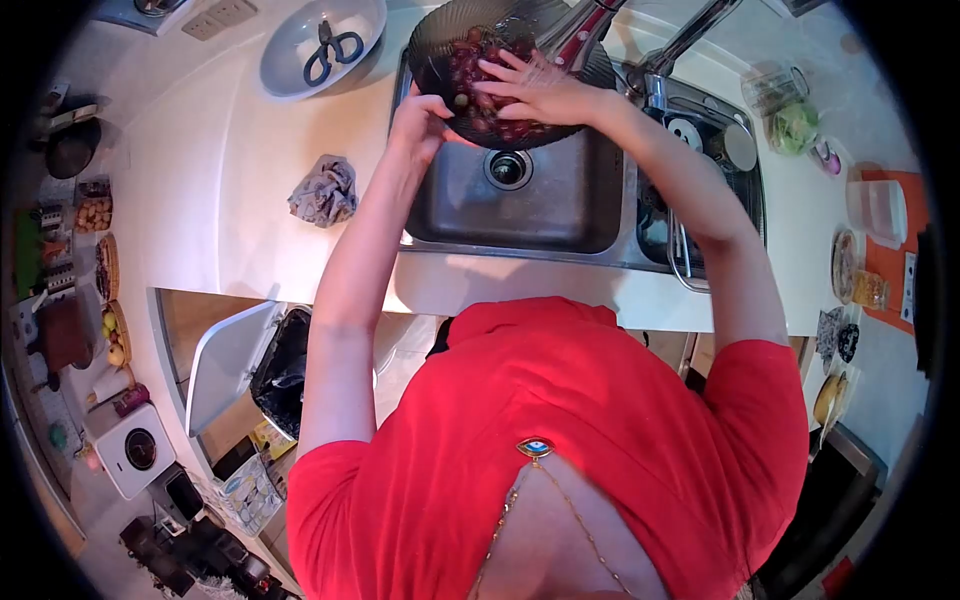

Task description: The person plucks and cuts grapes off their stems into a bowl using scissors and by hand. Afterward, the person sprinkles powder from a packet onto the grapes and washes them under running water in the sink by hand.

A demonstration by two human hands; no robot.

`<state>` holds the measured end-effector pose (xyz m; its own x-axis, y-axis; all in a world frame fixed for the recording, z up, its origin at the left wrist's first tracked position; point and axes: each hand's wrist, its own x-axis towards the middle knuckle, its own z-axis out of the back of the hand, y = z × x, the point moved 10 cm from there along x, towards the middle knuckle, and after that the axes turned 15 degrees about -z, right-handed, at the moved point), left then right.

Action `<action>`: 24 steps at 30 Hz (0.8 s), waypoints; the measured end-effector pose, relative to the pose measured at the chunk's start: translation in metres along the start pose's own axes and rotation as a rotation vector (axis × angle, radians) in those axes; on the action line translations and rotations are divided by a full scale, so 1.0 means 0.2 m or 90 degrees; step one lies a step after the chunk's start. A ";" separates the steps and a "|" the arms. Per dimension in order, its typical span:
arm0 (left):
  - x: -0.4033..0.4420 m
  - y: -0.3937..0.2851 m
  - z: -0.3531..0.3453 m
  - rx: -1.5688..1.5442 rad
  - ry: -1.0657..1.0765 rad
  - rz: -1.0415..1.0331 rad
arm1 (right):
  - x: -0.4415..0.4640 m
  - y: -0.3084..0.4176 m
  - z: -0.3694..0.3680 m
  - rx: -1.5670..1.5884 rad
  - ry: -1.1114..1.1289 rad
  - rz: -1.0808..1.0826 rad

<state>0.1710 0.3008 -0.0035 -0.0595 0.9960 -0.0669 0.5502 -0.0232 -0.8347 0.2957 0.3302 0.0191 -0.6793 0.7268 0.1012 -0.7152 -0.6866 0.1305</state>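
Observation:
A dark see-through bowl [432, 48] is over the far part of the sink [520, 225], tilted a little. Red grapes [468, 68] fill its middle. My left hand [425, 122] grips the bowl's near left rim, with the thumb on top. Fingers spread, my right hand [535, 92] lies on the grapes inside the bowl. Its palm hides some of them.
Left of the sink are a crumpled cloth [325, 190] and a pale bowl [285, 45] holding dark-handled scissors [330, 52]. A metal faucet [655, 70] stands behind. Dishes sit in the drying rack [715, 150] at right. Below, a cabinet door [228, 365] hangs open.

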 end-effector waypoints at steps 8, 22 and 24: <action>0.03 0.07 -0.09 -0.017 0.015 -0.006 | -0.06 -0.22 -0.08 0.174 0.072 -0.253; 0.36 0.21 -0.07 0.064 0.121 0.082 | 0.02 -0.18 -0.16 0.038 -0.061 -0.101; 0.37 0.25 -0.04 0.072 0.145 0.136 | 0.00 -0.20 -0.20 0.027 -0.045 -0.070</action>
